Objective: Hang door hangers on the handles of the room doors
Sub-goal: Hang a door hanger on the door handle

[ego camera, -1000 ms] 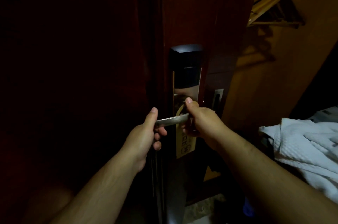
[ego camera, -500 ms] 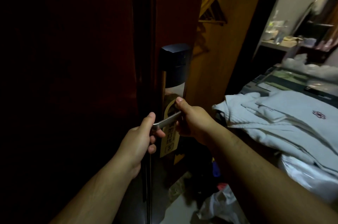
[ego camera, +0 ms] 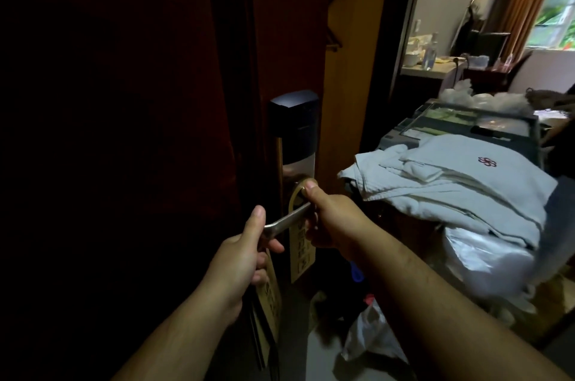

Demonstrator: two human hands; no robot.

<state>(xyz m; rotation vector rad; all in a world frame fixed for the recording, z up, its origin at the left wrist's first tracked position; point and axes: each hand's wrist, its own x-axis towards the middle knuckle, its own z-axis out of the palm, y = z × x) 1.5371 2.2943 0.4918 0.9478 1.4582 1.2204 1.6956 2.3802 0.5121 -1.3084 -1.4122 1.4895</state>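
Observation:
A dark red room door (ego camera: pixel 289 22) stands ajar, with a black card-reader lock (ego camera: pixel 294 122) above a silver lever handle (ego camera: pixel 287 219). A tan door hanger (ego camera: pixel 301 256) hangs on the lever, its loop around the lever's base. My right hand (ego camera: pixel 334 218) pinches the top of that loop with thumb and fingers. My left hand (ego camera: pixel 247 251) grips the free end of the lever, thumb up. Below this hand hang several more tan hangers (ego camera: pixel 268 299); how they are held is hidden.
Right of the door stands a cart (ego camera: pixel 466 128) stacked with folded white linen (ego camera: pixel 451 187). A white plastic bag (ego camera: pixel 367 340) lies on the floor by the door. Beyond are a wooden panel (ego camera: pixel 351 69), a desk with bottles (ego camera: pixel 432 64) and a curtained window (ego camera: pixel 557 7).
The door has swung further open and the view has turned right, showing the cart and the room. Both hands have stayed on the lever and the hanger.

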